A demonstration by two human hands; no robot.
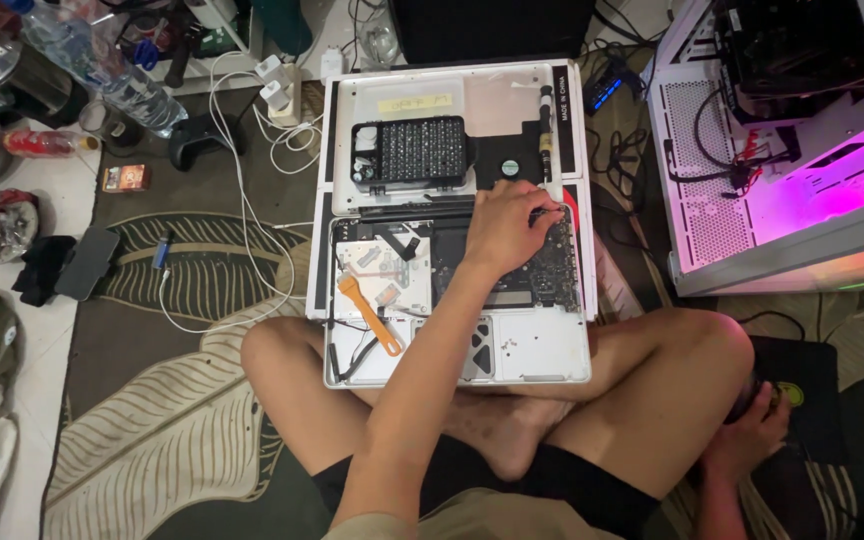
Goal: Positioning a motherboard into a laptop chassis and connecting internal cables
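My left hand (507,225) rests fingers curled on the board at the upper right of the opened laptop (542,350) lying across my crossed legs, clamped on nothing I can make out, orange pry tool (370,315) at laptop's left, bit case (410,152) just beyond it, right hand (752,425) closed on a dark thing right of laptop.

Person: bare forearms, no sleeves. Black shorts (592,490) over crossed bare legs. Barefoot. Left hand (507,225), right hand (752,430): no gloves, no rings visible.

Bit case (409,152) behind opened laptop (542,350); pry tool (370,316) inside it; computer case (782,140) right.
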